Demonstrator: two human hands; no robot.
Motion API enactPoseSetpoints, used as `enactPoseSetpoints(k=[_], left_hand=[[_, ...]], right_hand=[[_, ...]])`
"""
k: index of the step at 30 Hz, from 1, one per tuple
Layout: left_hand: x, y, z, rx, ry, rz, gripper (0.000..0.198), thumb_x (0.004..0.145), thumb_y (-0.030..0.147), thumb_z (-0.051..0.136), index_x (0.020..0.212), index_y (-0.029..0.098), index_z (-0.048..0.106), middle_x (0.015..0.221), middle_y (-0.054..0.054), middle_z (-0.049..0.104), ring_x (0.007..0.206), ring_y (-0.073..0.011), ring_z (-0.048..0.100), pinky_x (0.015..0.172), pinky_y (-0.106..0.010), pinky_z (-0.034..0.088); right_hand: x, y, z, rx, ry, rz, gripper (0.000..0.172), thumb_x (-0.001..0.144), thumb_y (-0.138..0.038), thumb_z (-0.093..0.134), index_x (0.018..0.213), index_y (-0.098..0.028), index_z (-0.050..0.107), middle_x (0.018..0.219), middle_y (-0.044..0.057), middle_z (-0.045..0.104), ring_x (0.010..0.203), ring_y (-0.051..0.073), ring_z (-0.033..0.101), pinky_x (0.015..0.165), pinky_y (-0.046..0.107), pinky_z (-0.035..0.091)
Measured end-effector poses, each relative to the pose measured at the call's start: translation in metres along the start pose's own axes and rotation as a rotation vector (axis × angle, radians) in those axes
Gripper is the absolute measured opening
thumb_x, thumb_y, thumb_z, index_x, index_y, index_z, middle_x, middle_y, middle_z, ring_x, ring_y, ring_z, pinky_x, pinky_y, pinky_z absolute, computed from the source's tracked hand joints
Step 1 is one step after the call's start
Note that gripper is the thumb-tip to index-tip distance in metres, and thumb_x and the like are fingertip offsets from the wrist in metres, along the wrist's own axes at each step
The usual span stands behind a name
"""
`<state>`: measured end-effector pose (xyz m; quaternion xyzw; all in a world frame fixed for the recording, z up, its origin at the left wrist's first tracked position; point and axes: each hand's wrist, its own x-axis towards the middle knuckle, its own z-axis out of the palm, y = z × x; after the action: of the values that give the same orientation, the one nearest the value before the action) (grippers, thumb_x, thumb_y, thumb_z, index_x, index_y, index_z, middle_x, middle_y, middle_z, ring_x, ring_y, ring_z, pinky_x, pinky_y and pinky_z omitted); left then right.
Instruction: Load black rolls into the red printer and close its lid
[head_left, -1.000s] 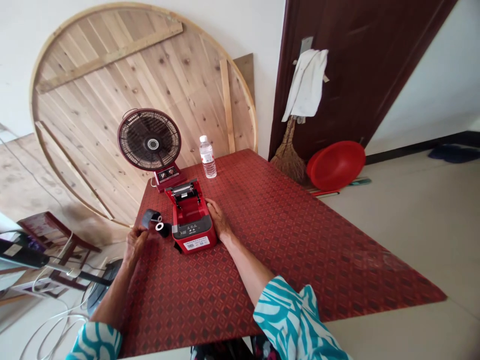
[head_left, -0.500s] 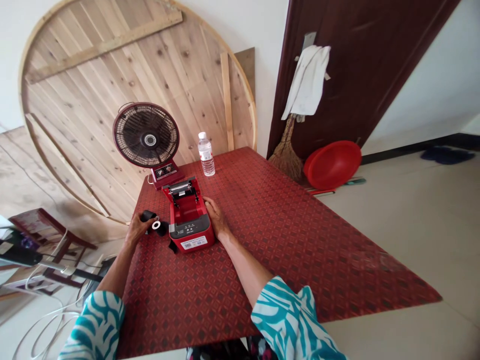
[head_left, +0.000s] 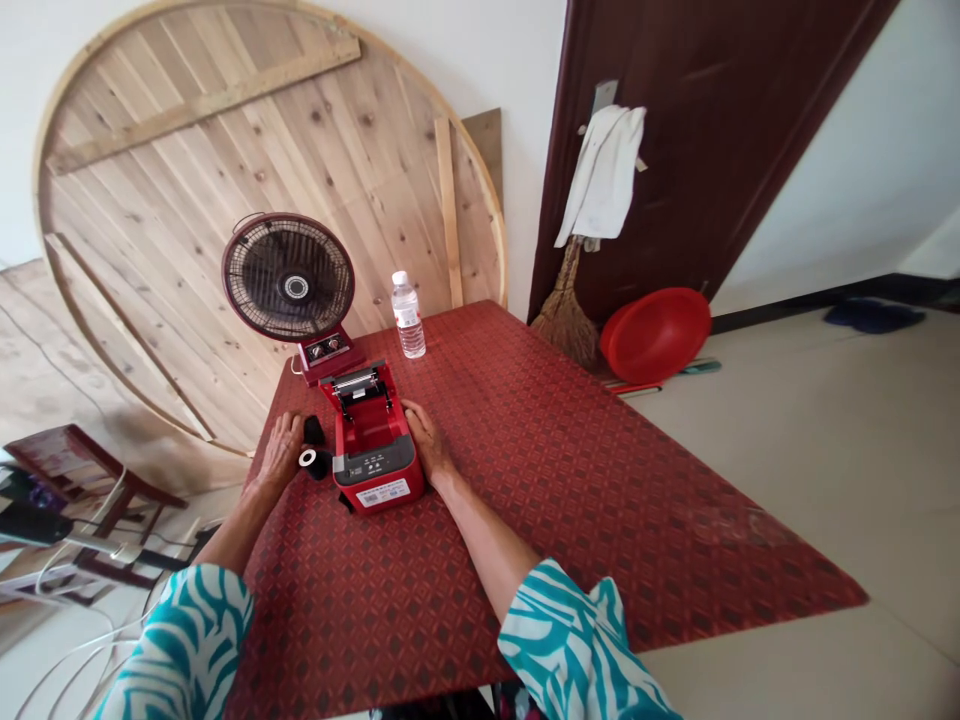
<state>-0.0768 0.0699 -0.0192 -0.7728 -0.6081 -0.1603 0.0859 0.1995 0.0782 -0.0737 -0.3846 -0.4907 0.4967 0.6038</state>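
A small red printer [head_left: 371,445] with its lid open stands on a red patterned table [head_left: 540,480]. My right hand [head_left: 421,437] rests against the printer's right side, fingers curved onto it. My left hand [head_left: 281,450] lies on the table just left of the printer, its fingers stretched toward two small black rolls [head_left: 315,447]; one roll shows a white core. The fingertips touch or nearly touch the rolls, and I cannot tell whether they grip them.
A dark red table fan [head_left: 289,285] and a clear water bottle [head_left: 407,317] stand behind the printer. A big round wooden board [head_left: 187,150] leans on the wall. By the brown door are a broom [head_left: 566,310] and a red basin [head_left: 656,333]. A stool and cables sit at the left.
My left hand had a black roll lifted off the table; it has come down and moved right, and the rolls now lie beside the printer. The right hand stayed on the printer.
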Motion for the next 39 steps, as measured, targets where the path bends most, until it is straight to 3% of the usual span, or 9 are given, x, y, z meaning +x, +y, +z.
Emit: enactPoseSetpoints(k=[7, 13, 16, 20, 24, 28, 35, 39], left_hand=[[0.000, -0.010, -0.007, 0.079, -0.161, 0.163, 0.053, 0.070, 0.008, 0.057, 0.123, 0.016, 0.051, 0.120, -0.016, 0.052, 0.114, -0.0314, 0.050, 0.098, -0.047, 0.042], [-0.004, -0.018, -0.014, -0.159, -0.253, 0.234, 0.057, 0.069, 0.012, 0.056, 0.126, 0.014, 0.050, 0.120, -0.016, 0.055, 0.115, -0.0280, 0.053, 0.100, -0.044, 0.045], [-0.005, -0.021, -0.022, -0.354, -0.295, 0.150, 0.056, 0.071, 0.018, 0.054, 0.127, 0.017, 0.053, 0.120, -0.013, 0.058, 0.111, -0.0257, 0.058, 0.096, -0.042, 0.049], [-0.001, -0.022, -0.032, -0.602, -0.401, -0.114, 0.052, 0.074, 0.033, 0.052, 0.123, 0.017, 0.061, 0.113, -0.010, 0.067, 0.097, -0.0250, 0.065, 0.081, -0.037, 0.054], [0.005, -0.021, -0.030, -0.685, -0.349, -0.180, 0.051, 0.075, 0.045, 0.049, 0.112, 0.016, 0.069, 0.104, -0.009, 0.072, 0.089, -0.0237, 0.067, 0.078, -0.035, 0.054], [0.010, -0.020, -0.021, -0.552, -0.308, -0.142, 0.043, 0.075, 0.041, 0.050, 0.107, 0.020, 0.072, 0.096, -0.007, 0.073, 0.074, -0.0193, 0.066, 0.070, -0.031, 0.054], [0.014, -0.017, -0.015, -0.473, -0.198, -0.164, 0.046, 0.077, 0.046, 0.052, 0.113, 0.022, 0.067, 0.100, -0.008, 0.073, 0.087, -0.0226, 0.068, 0.075, -0.033, 0.054], [-0.006, -0.005, -0.033, -0.490, 0.047, -0.270, 0.053, 0.075, 0.057, 0.054, 0.111, 0.018, 0.063, 0.108, -0.011, 0.070, 0.093, -0.0229, 0.067, 0.076, -0.032, 0.053]], right_hand=[[0.000, -0.002, 0.000, 0.012, 0.009, 0.012, 0.039, 0.086, -0.049, 0.047, 0.115, -0.027, 0.064, 0.123, 0.002, 0.065, 0.120, 0.022, 0.055, 0.107, 0.039, 0.037], [0.001, 0.000, 0.002, 0.045, 0.005, 0.027, 0.039, 0.085, -0.049, 0.048, 0.114, -0.027, 0.065, 0.122, 0.001, 0.066, 0.118, 0.021, 0.056, 0.107, 0.038, 0.038], [0.001, 0.000, 0.002, 0.044, 0.010, 0.024, 0.039, 0.085, -0.049, 0.049, 0.113, -0.027, 0.065, 0.121, 0.001, 0.066, 0.117, 0.021, 0.056, 0.106, 0.038, 0.038], [0.001, -0.002, 0.001, 0.032, 0.011, 0.012, 0.038, 0.085, -0.048, 0.049, 0.112, -0.027, 0.066, 0.121, 0.001, 0.067, 0.117, 0.022, 0.056, 0.107, 0.038, 0.038], [0.000, -0.004, -0.001, 0.019, 0.010, 0.004, 0.038, 0.085, -0.048, 0.049, 0.111, -0.027, 0.066, 0.121, 0.001, 0.067, 0.118, 0.021, 0.056, 0.107, 0.038, 0.037], [0.000, -0.003, 0.000, 0.008, 0.005, -0.001, 0.040, 0.085, -0.048, 0.047, 0.113, -0.026, 0.065, 0.122, 0.002, 0.066, 0.120, 0.022, 0.055, 0.108, 0.038, 0.037], [0.001, -0.001, 0.000, 0.014, 0.009, 0.006, 0.040, 0.085, -0.048, 0.048, 0.113, -0.027, 0.066, 0.122, 0.002, 0.066, 0.119, 0.022, 0.056, 0.107, 0.039, 0.037], [0.001, -0.001, 0.000, 0.019, 0.017, 0.001, 0.037, 0.085, -0.048, 0.049, 0.112, -0.028, 0.066, 0.122, 0.001, 0.066, 0.119, 0.021, 0.055, 0.108, 0.039, 0.037]])
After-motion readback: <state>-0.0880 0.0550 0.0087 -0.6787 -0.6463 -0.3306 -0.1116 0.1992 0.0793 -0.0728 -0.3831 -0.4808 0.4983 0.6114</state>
